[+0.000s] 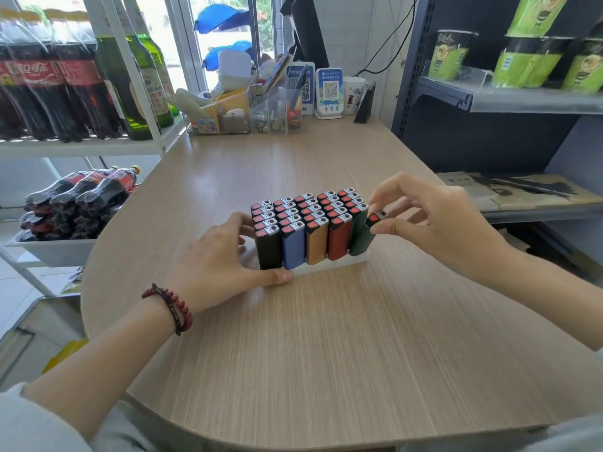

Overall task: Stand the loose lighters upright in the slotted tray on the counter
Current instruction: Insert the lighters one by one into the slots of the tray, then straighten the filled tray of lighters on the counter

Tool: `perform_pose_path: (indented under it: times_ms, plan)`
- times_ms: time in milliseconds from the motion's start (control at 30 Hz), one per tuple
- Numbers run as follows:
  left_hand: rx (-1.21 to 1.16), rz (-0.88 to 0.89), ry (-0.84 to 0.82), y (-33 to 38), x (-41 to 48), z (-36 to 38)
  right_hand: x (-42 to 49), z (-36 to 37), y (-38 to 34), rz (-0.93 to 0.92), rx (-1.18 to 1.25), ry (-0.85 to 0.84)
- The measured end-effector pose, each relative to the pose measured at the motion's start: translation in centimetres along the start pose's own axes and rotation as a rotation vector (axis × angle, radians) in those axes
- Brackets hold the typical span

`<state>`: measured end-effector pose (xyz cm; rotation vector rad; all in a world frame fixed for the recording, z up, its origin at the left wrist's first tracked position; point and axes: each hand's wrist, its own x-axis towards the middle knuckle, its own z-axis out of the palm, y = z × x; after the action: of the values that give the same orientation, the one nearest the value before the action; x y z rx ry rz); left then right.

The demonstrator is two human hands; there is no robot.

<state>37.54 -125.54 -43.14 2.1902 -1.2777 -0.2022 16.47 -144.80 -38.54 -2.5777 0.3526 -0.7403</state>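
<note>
Head view looks down on a wooden counter where a white slotted tray stands packed with upright lighters in five columns: black, blue, tan, red and dark green from left to right. At the tray's right front corner the right hand pinches the top of a dark green lighter between thumb and fingertips; this lighter leans to the right, its base down at the tray and its red and silver head tilted away from its neighbours. The left hand braces the tray's left end, its thumb lying flat along the front edge and its fingers curled against the side of the black lighters. A dark red bead bracelet circles the left wrist
</note>
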Motion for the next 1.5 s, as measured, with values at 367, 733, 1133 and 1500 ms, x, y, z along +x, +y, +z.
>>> perform_pose_path:
  times_ms: [367, 733, 1133, 1500]
  plan:
    - [0.022, 0.008, 0.006, 0.3, -0.2, -0.1, 0.0, 0.2, 0.1, -0.057, -0.12, -0.049]
    - [0.023, 0.018, 0.007, 0.6, -0.4, -0.2, -0.6, 0.3, -0.2, 0.019, -0.168, -0.116]
    - [0.1, 0.058, 0.007, 0.4, -0.4, -0.6, -0.4, 2.7, 2.0, 0.298, 0.034, -0.322]
    - [0.026, 0.079, -0.071, -0.7, 0.0, -0.9, 1.0, 4.0, 1.4, 0.299, 0.083, -0.381]
